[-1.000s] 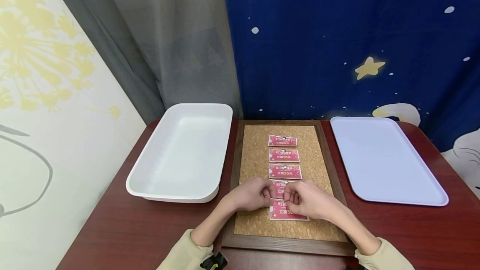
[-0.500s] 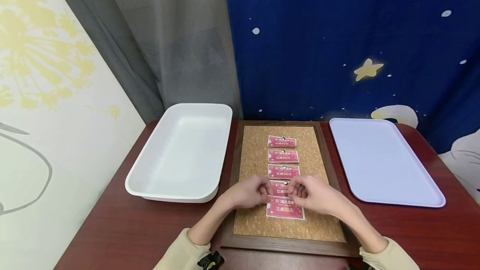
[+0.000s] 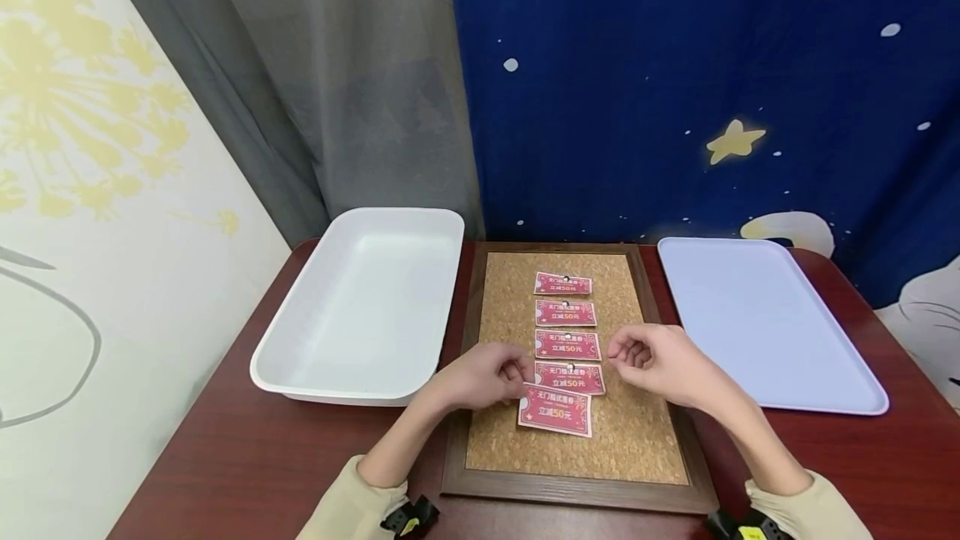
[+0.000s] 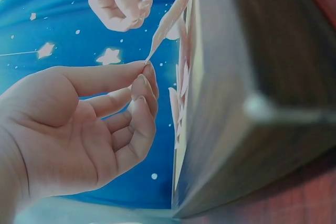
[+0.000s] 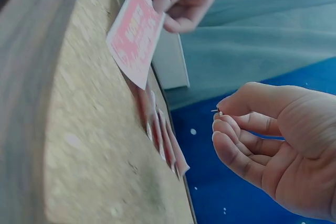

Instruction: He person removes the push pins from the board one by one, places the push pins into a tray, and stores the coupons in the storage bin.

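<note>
A red coupon [image 3: 555,412] with white print is pinched at its upper left edge by my left hand [image 3: 483,375]. It tilts down to the right over the lower part of the cork board [image 3: 510,448]. The right wrist view shows it lifted off the cork. My right hand [image 3: 667,361] pinches a small thumbtack [image 5: 216,111], its thin point sticking out past the fingertips. This hand hovers over the board's right side. Above the held coupon, several matching coupons, such as the lowest pinned coupon [image 3: 568,382], stand in a column, each with a tack at its top edge.
A deep white tub [image 3: 352,394] stands left of the board. To the right lies a shallow pale lilac tray [image 3: 772,323]. The board's brown wooden frame [image 3: 577,492] rests on the dark red table [image 3: 225,457], with curtains [image 3: 570,107] behind.
My right hand has moved right, away from the coupons, with the thumbtack. My left hand has shifted slightly left, and the bottom coupon has come along and tilted.
</note>
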The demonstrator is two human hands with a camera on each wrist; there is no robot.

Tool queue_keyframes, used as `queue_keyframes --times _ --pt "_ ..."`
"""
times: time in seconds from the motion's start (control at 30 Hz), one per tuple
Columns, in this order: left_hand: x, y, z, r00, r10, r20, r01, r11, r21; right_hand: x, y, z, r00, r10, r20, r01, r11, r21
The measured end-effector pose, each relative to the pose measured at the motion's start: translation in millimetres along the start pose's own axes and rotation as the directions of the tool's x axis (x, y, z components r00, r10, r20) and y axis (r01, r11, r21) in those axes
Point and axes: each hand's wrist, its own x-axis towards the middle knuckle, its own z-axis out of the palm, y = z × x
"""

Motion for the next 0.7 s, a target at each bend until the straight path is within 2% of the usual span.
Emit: queue_keyframes --times 0.3,0.57,0.7 --pt "-6.5 -2.9 -15.3 0.999 0.034 -0.027 -0.033 0.999 0.014 -3.6 8.5 -14.2 0.998 0.001 -0.069 -0.001 1.000 -0.001" --pt "-12.7 -4.9 -34.2 0.995 0.045 -0.086 -0.051 0.996 -0.070 -4.7 19.2 -16.7 0.993 -0.004 -0.119 0.004 1.000 0.003" --pt "-16.6 -8.7 -44.8 0.991 0.019 -0.135 -0.036 0.992 -0.122 -5.8 25.0 -20.6 0.990 -0.006 -0.138 0.003 1.000 -0.021"
